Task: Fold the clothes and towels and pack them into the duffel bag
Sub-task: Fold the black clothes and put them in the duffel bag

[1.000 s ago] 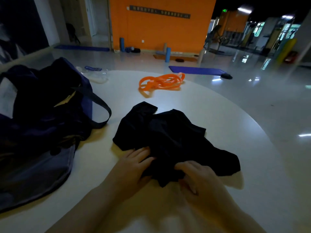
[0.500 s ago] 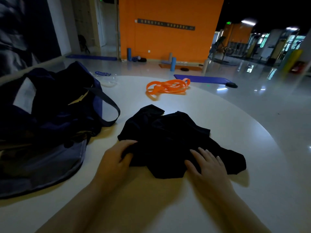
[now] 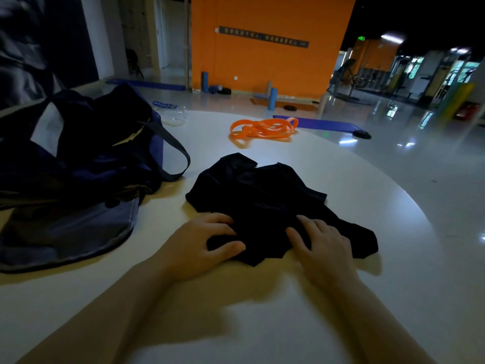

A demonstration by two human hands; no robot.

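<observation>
**Both hands on black garment, bag at left**

Left hand (image 3: 199, 240) grips the near-left edge of the black garment (image 3: 262, 203): thumb lies under a fold, fingers curl over the top. Right hand (image 3: 322, 245) rests flat on the near-right part, fingers straight and spread, nothing pinched. Hands are apart, with a bunch of cloth between them. The garment lies crumpled on the white round table (image 3: 367, 206), just beyond the hands; its long axis runs from far-left to near-right, with one pointed corner hanging toward the near edge. The dark blue duffel bag (image 3: 78, 166) sits open to the left, near the garment but not touching, its strap (image 3: 168, 151) looping toward it. Orange resistance bands (image 3: 262, 128) lie farther back, well apart.
</observation>
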